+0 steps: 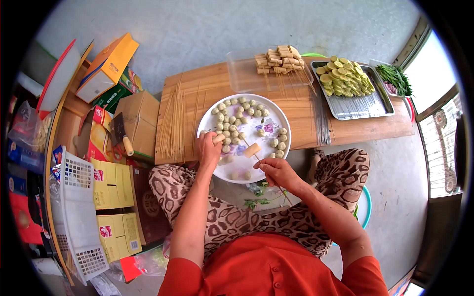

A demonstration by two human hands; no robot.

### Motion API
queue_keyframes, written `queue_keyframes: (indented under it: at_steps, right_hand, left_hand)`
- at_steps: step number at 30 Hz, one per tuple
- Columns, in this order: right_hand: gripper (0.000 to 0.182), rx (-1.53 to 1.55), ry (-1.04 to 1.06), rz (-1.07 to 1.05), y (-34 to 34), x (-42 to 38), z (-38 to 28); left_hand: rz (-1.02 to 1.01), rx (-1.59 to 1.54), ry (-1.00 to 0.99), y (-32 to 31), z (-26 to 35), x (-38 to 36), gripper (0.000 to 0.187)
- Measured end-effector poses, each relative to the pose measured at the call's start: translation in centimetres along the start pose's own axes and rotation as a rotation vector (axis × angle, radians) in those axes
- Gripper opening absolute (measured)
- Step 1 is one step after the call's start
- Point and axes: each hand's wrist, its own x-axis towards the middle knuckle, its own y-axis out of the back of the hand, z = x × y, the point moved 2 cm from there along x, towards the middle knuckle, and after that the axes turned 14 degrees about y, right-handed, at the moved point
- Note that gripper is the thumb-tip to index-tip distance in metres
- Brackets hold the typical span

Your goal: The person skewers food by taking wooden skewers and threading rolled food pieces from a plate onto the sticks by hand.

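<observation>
My right hand (279,172) pinches a thin bamboo skewer (281,190) over the right front of a round white floral tray (223,175). Threaded on that skewer is a tan, cylindrical roll piece (252,150), with the stick's tip poking out beyond it. At the tray's left edge, my left hand (210,148) is closed on another tan roll piece (218,139), part of it hidden by the fingers. Many greenish-grey balls (233,120) lie across the tray, mostly at its back and left, with a smaller group of balls (279,142) on the right.
Loose skewers (173,118) lie on the wooden table (210,76) at left. Behind the tray, a clear plastic bin (242,74) bears skewered rolls (281,60). A metal tray (350,108) holds green slices (345,76). Boxes (136,118) and a cleaver (120,133) are at left.
</observation>
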Motion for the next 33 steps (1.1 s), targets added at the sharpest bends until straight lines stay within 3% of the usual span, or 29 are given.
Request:
queue_keyframes:
  at_steps: [3,7,9,10,12,15,21,33]
  right_hand:
    - [0.028,-0.024,0.021,-0.022,-0.1,-0.1,-0.1]
    - [0.028,-0.044,0.012,-0.05,0.0,-0.3,-0.4]
    - [0.028,-0.053,0.016,-0.082,-0.1,-0.4,-0.5]
    - [0.028,-0.05,0.016,-0.08,-0.2,-0.5,-0.7]
    - [0.028,-0.032,0.005,-0.106,-0.4,-0.7,-1.1]
    - [0.028,-0.034,0.015,-0.128,-0.6,-0.6,-1.2]
    - [0.028,-0.021,0.011,-0.133,-0.6,-0.5,-1.0]
    - [0.028,0.003,0.026,-0.149,-0.9,-0.5,-0.7]
  left_hand:
    - [-0.095,-0.005,0.082,-1.6,-1.5,0.1,0.021]
    - [-0.067,-0.108,0.054,-2.2,-2.6,0.7,0.024]
    - [-0.273,-0.575,0.354,-2.3,-2.6,0.9,0.023]
    - [-0.274,-0.573,0.353,-1.6,-2.0,0.9,0.023]
    - [-0.545,-0.964,0.676,-0.5,-0.6,0.3,0.021]
    - [-0.626,-1.186,0.762,0.0,-0.2,-0.3,0.024]
    - [-0.674,-1.345,0.794,-0.5,-0.7,-0.5,0.024]
    - [-0.658,-1.351,0.78,-0.6,-0.2,-0.7,0.026]
